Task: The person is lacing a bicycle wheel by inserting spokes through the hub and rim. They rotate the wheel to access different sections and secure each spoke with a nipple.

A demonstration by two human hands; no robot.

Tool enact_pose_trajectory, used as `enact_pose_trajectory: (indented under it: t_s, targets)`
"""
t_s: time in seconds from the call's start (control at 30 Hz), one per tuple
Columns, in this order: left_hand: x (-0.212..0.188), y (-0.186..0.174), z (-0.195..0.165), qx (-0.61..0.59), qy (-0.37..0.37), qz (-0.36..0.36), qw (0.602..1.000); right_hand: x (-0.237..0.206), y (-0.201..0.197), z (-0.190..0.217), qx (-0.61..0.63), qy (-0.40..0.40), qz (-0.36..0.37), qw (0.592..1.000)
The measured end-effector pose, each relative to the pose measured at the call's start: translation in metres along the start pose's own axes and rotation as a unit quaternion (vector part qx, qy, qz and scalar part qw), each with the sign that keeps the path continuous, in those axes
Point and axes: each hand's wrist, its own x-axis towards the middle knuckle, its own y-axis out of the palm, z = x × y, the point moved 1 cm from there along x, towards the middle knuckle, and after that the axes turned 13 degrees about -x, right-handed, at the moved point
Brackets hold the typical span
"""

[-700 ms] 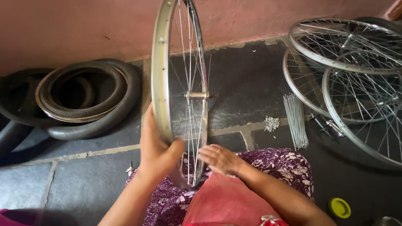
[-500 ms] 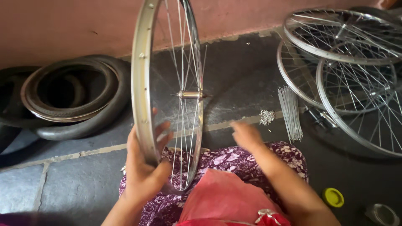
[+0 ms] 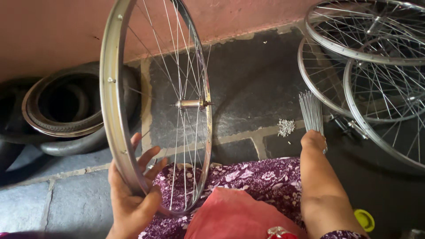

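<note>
A: What do the hands hold?
B: The left hand grips the rim of an upright spoked bicycle wheel, standing over the lap on purple floral cloth.
A: And the other?
B: The right hand closes on a bundle of loose spokes on the dark stone floor, beside stacked wheels.

Black rubber tyres lie stacked on the left, next to a pink wall. The dark stone floor has pale lines btwn slabs. Three shiny spoked metal wheels lie piled top right. A little heap of tiny silver nuts sits nearby. A small yellow round cap is at bottom right.
</note>
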Motion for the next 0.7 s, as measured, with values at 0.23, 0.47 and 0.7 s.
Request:
enact_pose_trajectory:
  t_s: [0.23, 0.47, 0.7]
  targets:
    - [0.016, -0.006, -0.005, 0.043, -0.021, -0.030, 0.998, 0.015, 0.016, -0.006, -0.040, -0.012, 0.030, 0.999]
    - [0.010, -0.025, -0.009, 0.055, -0.038, -0.040, 0.997, 0.004, 0.045, -0.032, -0.120, -0.036, 0.070, 0.990]
    - [0.000, -0.031, -0.004, 0.039, -0.037, -0.030, 0.998, 0.000, 0.035, -0.050, 0.012, -0.038, -0.038, 0.998]
